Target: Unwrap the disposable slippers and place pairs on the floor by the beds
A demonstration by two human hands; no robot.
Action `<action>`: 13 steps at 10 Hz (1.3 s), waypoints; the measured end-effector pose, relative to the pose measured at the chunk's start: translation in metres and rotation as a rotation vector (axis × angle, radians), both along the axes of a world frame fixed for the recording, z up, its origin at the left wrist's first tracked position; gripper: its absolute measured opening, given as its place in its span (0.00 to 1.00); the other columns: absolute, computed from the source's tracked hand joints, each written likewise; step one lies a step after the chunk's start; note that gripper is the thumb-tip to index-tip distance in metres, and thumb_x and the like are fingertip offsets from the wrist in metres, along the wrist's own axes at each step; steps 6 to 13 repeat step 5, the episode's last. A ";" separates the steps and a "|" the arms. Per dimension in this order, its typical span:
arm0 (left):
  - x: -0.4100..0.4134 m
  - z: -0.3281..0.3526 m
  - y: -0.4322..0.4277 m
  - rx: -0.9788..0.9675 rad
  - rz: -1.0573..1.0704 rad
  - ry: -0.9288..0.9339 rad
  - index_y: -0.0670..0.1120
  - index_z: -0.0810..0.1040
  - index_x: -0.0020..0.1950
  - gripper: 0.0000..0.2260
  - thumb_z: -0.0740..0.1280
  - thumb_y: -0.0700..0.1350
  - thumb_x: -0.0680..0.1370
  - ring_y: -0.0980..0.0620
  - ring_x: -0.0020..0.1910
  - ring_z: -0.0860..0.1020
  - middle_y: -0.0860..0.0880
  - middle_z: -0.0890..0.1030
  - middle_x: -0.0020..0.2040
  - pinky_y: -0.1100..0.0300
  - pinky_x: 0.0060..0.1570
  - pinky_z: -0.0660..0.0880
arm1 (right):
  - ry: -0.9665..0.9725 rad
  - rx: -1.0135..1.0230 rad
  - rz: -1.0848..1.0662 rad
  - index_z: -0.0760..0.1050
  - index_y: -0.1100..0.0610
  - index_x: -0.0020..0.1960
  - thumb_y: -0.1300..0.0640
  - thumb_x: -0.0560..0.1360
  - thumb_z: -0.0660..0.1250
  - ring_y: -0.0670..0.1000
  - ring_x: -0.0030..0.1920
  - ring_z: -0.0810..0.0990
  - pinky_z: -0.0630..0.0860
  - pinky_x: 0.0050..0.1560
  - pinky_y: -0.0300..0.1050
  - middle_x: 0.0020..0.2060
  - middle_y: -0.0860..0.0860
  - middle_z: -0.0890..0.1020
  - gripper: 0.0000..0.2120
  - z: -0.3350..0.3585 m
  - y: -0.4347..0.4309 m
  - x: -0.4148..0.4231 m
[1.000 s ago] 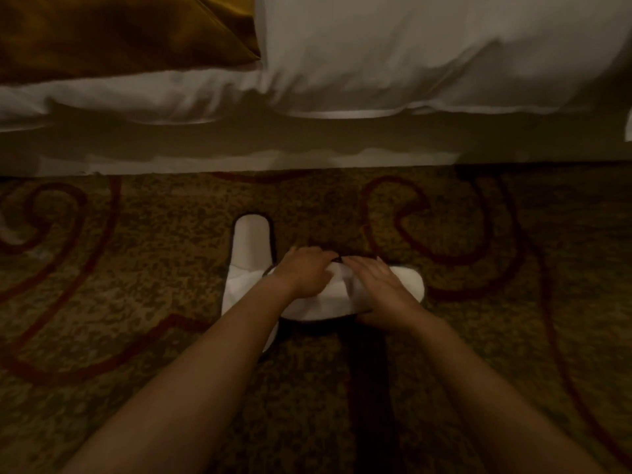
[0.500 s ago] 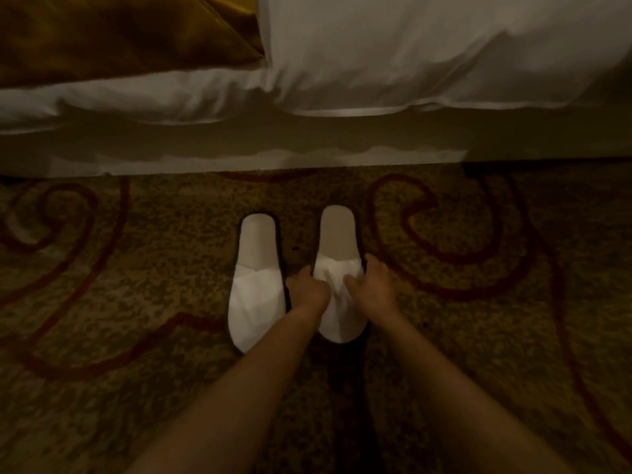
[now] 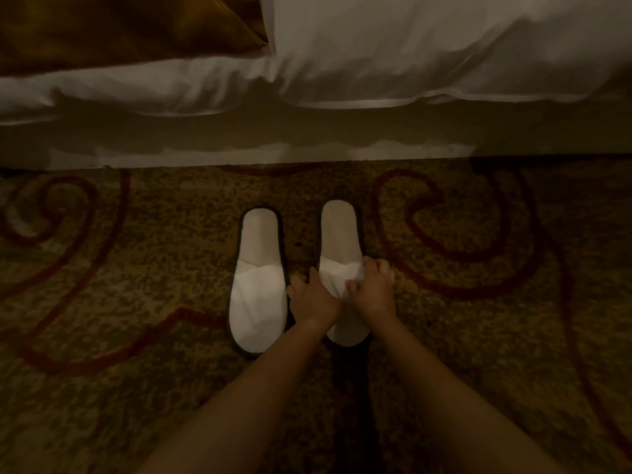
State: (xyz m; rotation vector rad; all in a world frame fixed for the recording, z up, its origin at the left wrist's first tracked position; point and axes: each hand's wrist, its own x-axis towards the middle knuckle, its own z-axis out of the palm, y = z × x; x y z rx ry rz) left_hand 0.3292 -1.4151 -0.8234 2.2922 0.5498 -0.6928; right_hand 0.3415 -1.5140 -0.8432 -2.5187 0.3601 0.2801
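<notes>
Two white disposable slippers lie side by side on the patterned carpet, heels toward the bed. The left slipper (image 3: pixel 258 285) lies free, with no hand on it. Both hands are at the upper of the right slipper (image 3: pixel 340 234). My right hand (image 3: pixel 374 290) pinches that upper, thumb on top and fingers curled over its right edge. Against the slipper's left edge rests my left hand (image 3: pixel 313 299), its fingers lying loosely on the carpet between the two slippers. No wrapper is in view.
The bed (image 3: pixel 307 131) runs across the top, with its white duvet (image 3: pixel 410 46) hanging over the side and a gold runner (image 3: pixel 119 25) at the upper left. Carpet (image 3: pixel 478 319) with dark red swirls spreads on both sides of the slippers.
The right slipper, held crosswise a second ago, has been turned and set down parallel to the left slipper. My left hand's fingers have loosened since half a second ago.
</notes>
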 end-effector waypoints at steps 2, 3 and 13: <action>0.001 -0.002 -0.002 0.008 -0.027 -0.022 0.44 0.47 0.77 0.34 0.61 0.51 0.78 0.40 0.74 0.52 0.40 0.51 0.75 0.53 0.72 0.55 | -0.030 -0.046 0.034 0.64 0.58 0.69 0.57 0.75 0.63 0.58 0.63 0.65 0.68 0.60 0.48 0.65 0.58 0.67 0.23 -0.004 0.001 0.003; 0.001 0.007 0.000 0.010 -0.072 -0.018 0.45 0.47 0.77 0.32 0.57 0.55 0.79 0.40 0.74 0.53 0.39 0.53 0.75 0.50 0.71 0.56 | -0.020 -0.023 0.023 0.64 0.60 0.68 0.57 0.74 0.61 0.59 0.62 0.66 0.67 0.60 0.48 0.64 0.59 0.68 0.23 0.003 0.006 0.001; 0.005 0.082 0.018 0.169 -0.245 -0.120 0.48 0.48 0.77 0.29 0.53 0.57 0.80 0.41 0.72 0.58 0.41 0.57 0.75 0.47 0.68 0.60 | 0.203 -0.023 0.050 0.54 0.60 0.74 0.46 0.78 0.58 0.60 0.72 0.58 0.58 0.70 0.51 0.73 0.60 0.60 0.31 0.071 0.000 0.004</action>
